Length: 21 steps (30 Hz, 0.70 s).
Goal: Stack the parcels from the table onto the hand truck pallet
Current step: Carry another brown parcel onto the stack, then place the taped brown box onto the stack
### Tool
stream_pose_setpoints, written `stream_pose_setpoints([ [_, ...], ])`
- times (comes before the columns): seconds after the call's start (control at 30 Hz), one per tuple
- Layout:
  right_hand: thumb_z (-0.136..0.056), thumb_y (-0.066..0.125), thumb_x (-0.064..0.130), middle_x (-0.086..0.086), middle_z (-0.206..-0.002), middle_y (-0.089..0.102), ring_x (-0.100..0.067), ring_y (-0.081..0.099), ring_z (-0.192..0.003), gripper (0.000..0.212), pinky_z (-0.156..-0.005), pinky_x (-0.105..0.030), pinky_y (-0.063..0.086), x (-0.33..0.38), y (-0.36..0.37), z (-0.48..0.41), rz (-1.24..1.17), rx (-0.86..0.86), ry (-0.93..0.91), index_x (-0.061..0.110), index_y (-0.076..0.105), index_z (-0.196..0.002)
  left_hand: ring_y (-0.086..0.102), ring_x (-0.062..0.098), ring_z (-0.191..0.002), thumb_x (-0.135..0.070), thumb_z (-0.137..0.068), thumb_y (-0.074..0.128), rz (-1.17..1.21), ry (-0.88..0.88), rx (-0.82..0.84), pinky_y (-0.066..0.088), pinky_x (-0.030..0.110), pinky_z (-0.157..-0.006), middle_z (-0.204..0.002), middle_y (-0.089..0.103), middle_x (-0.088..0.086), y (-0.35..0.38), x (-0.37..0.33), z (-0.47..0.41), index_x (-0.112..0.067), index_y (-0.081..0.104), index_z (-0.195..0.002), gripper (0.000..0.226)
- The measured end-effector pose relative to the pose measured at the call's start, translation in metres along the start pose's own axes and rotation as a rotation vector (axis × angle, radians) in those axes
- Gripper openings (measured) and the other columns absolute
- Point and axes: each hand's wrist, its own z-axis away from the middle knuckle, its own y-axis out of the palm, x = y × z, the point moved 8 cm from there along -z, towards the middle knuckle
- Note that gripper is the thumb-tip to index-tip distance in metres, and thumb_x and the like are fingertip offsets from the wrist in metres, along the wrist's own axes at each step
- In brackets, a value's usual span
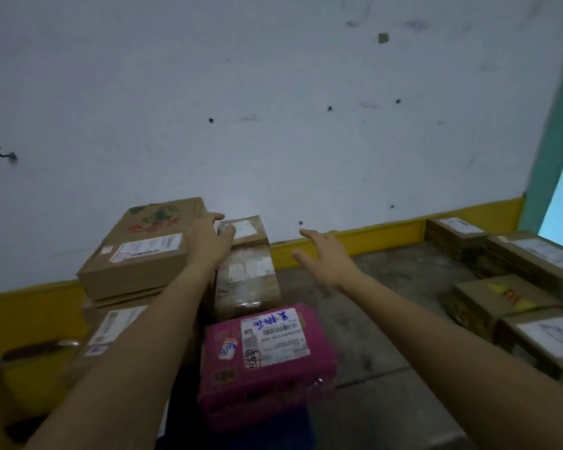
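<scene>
We see what looks like a parcel depot or small warehouse room: taped brown cardboard parcels (134, 264) are piled on the left, each with a printed white shipping label (150, 248). A pink parcel (264, 358) in front has barcodes and handwritten blue marks. More labelled boxes (533, 254) lie in a cluster on the right, on a worn grey surface (387, 287) that could be bare floor or a counter. Behind them is a scuffed white wall (273, 92) with drill holes, a metal hook (5, 154), a yellow painted band (371, 237) along its base and a teal frame (553, 141) at the right edge.
</scene>
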Motion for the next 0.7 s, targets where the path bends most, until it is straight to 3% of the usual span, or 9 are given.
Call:
stream_pose_setpoints([
  [0.1, -0.094, 0.048, 0.039, -0.013, -0.148, 0.032, -0.028, 0.025, -0.138, 0.057, -0.111, -0.035, 0.024, -0.056, -0.052, 0.035, 0.018, -0.026, 0.050, 0.022, 0.030, -0.145, 0.053, 0.022, -0.110, -0.023, -0.090, 0.054, 0.058, 0.000, 0.072, 0.043, 0.031, -0.089, -0.128, 0.054, 0.012, 0.059, -0.049, 0.039, -0.010, 0.053, -0.127, 0.039],
  [0.23, -0.093, 0.048, 0.042, -0.019, -0.144, 0.030, -0.034, 0.026, -0.137, 0.059, -0.110, -0.039, 0.027, -0.127, -0.112, 0.084, 0.038, -0.023, 0.144, 0.023, 0.028, -0.145, 0.045, 0.029, -0.127, -0.024, -0.091, 0.055, 0.100, -0.019, 0.190, 0.037, 0.038, -0.106, -0.138, 0.047, 0.015, 0.136, -0.108, 0.087, -0.009, 0.049, -0.131, 0.043],
  [0.37, -0.094, 0.045, 0.044, -0.018, -0.148, 0.025, -0.036, 0.025, -0.137, 0.059, -0.108, -0.041, 0.029, -0.186, -0.156, 0.125, 0.048, 0.018, 0.220, 0.026, 0.025, -0.146, 0.046, 0.029, -0.126, -0.023, -0.092, 0.055, 0.085, -0.009, 0.307, 0.037, 0.035, -0.101, -0.137, 0.049, 0.015, 0.201, -0.157, 0.127, -0.006, 0.046, -0.133, 0.044],
  [0.7, -0.093, 0.047, 0.045, -0.018, -0.147, 0.030, -0.034, 0.029, -0.136, 0.058, -0.110, -0.042, 0.028, -0.292, -0.216, 0.143, 0.042, -0.051, 0.354, 0.029, 0.027, -0.145, 0.038, 0.031, -0.133, -0.028, -0.093, 0.053, -0.001, -0.056, 0.489, 0.035, 0.037, -0.107, -0.145, 0.039, 0.013, 0.321, -0.212, 0.159, -0.011, 0.040, -0.138, 0.049],
])
